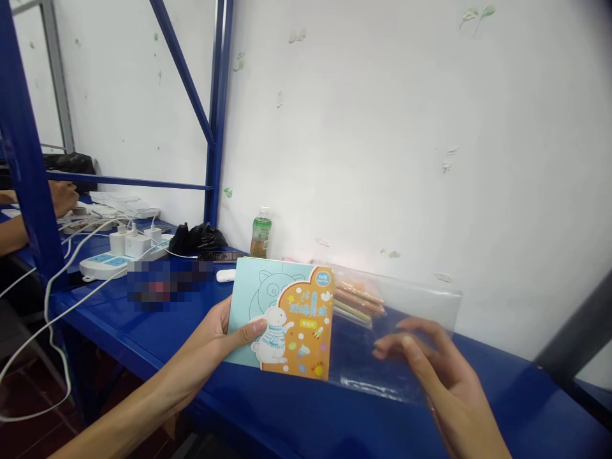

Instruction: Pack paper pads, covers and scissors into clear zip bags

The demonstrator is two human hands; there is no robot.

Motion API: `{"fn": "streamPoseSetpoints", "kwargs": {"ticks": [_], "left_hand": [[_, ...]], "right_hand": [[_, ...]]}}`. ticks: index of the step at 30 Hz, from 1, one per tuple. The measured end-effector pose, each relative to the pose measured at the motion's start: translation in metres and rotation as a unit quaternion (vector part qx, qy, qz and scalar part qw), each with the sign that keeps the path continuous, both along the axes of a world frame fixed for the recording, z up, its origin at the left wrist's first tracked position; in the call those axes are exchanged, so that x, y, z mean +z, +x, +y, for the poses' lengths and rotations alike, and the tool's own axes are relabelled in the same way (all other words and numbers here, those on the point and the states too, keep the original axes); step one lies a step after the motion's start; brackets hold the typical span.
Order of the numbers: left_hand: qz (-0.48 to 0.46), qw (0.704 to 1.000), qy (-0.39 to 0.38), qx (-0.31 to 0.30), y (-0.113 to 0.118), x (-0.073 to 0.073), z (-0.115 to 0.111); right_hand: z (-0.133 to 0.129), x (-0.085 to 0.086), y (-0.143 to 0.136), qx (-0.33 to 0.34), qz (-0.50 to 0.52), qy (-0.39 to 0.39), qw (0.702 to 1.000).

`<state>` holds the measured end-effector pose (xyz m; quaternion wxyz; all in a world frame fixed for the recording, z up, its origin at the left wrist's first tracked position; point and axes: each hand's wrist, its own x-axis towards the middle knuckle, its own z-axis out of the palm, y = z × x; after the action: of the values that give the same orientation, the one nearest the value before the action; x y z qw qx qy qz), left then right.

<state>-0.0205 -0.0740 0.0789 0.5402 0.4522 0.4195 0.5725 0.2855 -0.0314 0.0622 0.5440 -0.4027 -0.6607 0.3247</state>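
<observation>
right hand [440,366] half-curls at clear bag [425,299], grip unclear, while left hand [227,341] pinches chinese-titled booklet [299,319] badged "96".

A sleeve [411,303] extends right of the booklet [306,306]. Behind the booklet, on the worktop [530,401], a bottle [261,233] stands near the wall [382,140]; left of that lie a bag [198,238] and a power strip [102,264].

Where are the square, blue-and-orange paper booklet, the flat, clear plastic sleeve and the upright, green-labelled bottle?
Booklet [282,319]: head view, middle of its cover.
Sleeve [358,357]: head view, visible lower left.
Bottle [261,231]: head view, its label.
</observation>
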Motion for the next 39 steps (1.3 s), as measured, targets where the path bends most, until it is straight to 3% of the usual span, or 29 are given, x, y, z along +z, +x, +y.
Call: {"fn": "streamPoseSetpoints", "kwargs": {"ticks": [5,9,11,13,15,16,18,22,24,26,28,29,31,33,35,39], "left_hand": [[0.015,1.000,0.013,0.009,0.002,-0.002,-0.002],[0.057,0.995,0.045,0.062,0.003,-0.005,-0.002],[0.097,0.986,0.082,0.107,0.000,-0.007,-0.001],[0.161,0.966,0.129,0.158,-0.005,-0.009,0.001],[0.249,0.928,0.190,0.204,-0.014,-0.011,0.001],[0.293,0.904,0.226,0.214,-0.018,-0.012,0.001],[0.356,0.855,0.316,0.205,-0.027,-0.012,-0.002],[0.393,0.790,0.445,0.151,-0.033,-0.008,-0.011],[0.399,0.763,0.469,0.195,-0.028,-0.005,-0.016],[0.374,0.745,0.468,0.292,-0.019,-0.002,-0.018],[0.311,0.765,0.422,0.374,-0.011,0.000,-0.017],[0.269,0.795,0.386,0.382,-0.008,0.000,-0.015],[0.188,0.887,0.297,0.300,-0.004,-0.001,-0.012],[0.132,0.962,0.195,0.138,-0.004,-0.002,-0.010],[0.098,0.987,0.126,0.033,-0.005,-0.003,-0.008],[0.057,0.991,0.112,0.039,-0.006,-0.003,-0.006]], "right_hand": [[0.004,-0.001,-0.006,0.031,-0.023,-0.038,0.999],[0.008,-0.008,-0.019,0.052,-0.113,-0.084,0.989],[0.010,-0.009,-0.025,-0.014,-0.136,-0.045,0.990],[0.008,-0.007,-0.030,-0.144,-0.130,0.055,0.980],[0.003,-0.002,-0.033,-0.247,-0.139,0.172,0.943],[-0.001,0.001,-0.034,-0.267,-0.157,0.226,0.924],[-0.008,0.006,-0.038,-0.245,-0.212,0.313,0.893],[-0.016,0.007,-0.053,-0.096,-0.298,0.409,0.857],[-0.019,0.005,-0.066,-0.050,-0.277,0.417,0.864],[-0.022,0.002,-0.080,-0.052,-0.215,0.395,0.892],[-0.025,0.001,-0.091,-0.062,-0.141,0.326,0.933],[-0.026,0.000,-0.095,-0.059,-0.104,0.271,0.955],[-0.027,-0.001,-0.100,-0.031,-0.031,0.142,0.989],[-0.026,-0.001,-0.103,0.023,0.040,0.026,0.999],[-0.024,0.000,-0.104,0.087,0.092,-0.051,0.991],[-0.017,-0.004,-0.107,0.154,0.112,-0.118,0.975]]}}
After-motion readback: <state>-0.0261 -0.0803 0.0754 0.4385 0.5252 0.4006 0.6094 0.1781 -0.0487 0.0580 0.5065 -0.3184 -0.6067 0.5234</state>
